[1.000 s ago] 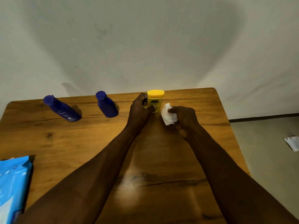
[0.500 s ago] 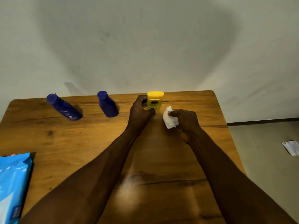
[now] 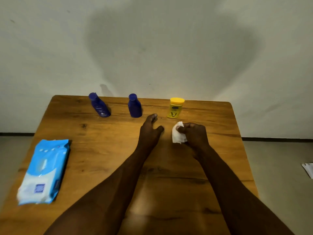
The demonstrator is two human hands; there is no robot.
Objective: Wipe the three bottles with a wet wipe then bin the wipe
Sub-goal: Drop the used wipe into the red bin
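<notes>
Pinched between thumb and curled fingers of the right hand [image 3: 194, 135], the wipe [image 3: 177, 133] is held just above the table [image 3: 220, 119], bunched into a soft white wad. Nothing is held by the left hand [image 3: 149, 131]; its fingers are loosely spread and it lies between the middle blue bottle [image 3: 135, 106] and the yellow bottle [image 3: 175, 108], touching neither. All three bottles are lined up along the far edge, well apart from one another: the left blue bottle [image 3: 100, 105], then the middle one, then the yellow one nearest the wipe. A blue pack of wipes [image 3: 44, 170] is seen at the near left. No bin is in view.

The bottles are judged small, light and smooth-sided, so they could be tipped or slid by a wiping stroke; each is best steadied around the body, below the cap. Being limp and damp, the wipe would be folded over the fingertips and pressed flat, not dragged by a corner
</notes>
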